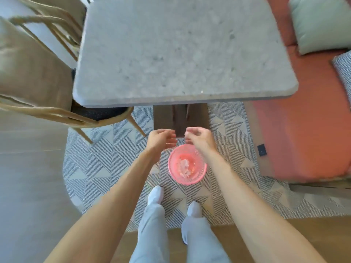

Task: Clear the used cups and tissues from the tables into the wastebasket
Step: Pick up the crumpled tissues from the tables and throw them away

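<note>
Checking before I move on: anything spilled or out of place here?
Nothing stands out. The pink wastebasket stands upright on the rug with crumpled tissue inside; both hands, left hand and right hand, hold nothing.

So there's a grey speckled stone-look rectangular table [180, 50] with rounded corners on a dark brown pedestal base [180, 118]. That base sits on a grey-and-cream rug with a striped triangle pattern [106, 164], which lies on a light wood plank floor [30, 177]. On the rug just in front of the base stands a round pink mesh plastic wastebasket [187, 167] with crumpled whitish stuff inside, blurry though. A tan wooden chair [47, 92] has its legs on the rug too.
</note>
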{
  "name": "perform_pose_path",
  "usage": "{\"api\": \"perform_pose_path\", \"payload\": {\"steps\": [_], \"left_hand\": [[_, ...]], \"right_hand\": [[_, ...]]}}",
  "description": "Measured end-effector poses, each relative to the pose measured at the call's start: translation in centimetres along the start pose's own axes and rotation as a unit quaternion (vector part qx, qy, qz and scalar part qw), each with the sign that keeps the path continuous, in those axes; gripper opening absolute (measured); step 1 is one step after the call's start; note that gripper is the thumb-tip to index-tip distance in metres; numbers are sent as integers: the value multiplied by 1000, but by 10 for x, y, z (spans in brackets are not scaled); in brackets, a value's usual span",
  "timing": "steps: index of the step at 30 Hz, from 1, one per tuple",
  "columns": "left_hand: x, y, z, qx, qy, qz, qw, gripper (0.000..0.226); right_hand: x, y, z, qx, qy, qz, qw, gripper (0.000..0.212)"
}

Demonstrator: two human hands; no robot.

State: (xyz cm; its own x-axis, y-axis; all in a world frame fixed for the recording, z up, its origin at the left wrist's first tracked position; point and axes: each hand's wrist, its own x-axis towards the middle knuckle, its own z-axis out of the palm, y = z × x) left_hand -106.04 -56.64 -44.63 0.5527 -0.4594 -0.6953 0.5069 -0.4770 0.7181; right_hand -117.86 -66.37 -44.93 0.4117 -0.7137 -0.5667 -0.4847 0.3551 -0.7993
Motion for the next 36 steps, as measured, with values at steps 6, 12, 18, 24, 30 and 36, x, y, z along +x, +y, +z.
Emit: {"api": "perform_pose_path", "payload": {"steps": [6,12,18,24,30,36], "left_hand": [[-115,87,-65,-98,45,114,988,18],[-231,122,-167,-194,138,246,940,17],[-303,112,-281,-238,225,334,884,19],[-355,83,-398,-288,301,365,833,21],[-393,60,-483,-333,355,392,781,17],[-388,57,-546,-354,393,395,751,17]], "right_hand": [[-89,-130,30,1,-124,-143,982,20],[-183,-216,93,-8,-255,-270,928,18],[-265,-237,185,-8,-328,-305,894,15],[-333,-229,299,22,-393,-268,879,18],[-379,-233,402,58,-438,-257,860,17],[-391,-254,480,47,-457,-285,841,15]]}}
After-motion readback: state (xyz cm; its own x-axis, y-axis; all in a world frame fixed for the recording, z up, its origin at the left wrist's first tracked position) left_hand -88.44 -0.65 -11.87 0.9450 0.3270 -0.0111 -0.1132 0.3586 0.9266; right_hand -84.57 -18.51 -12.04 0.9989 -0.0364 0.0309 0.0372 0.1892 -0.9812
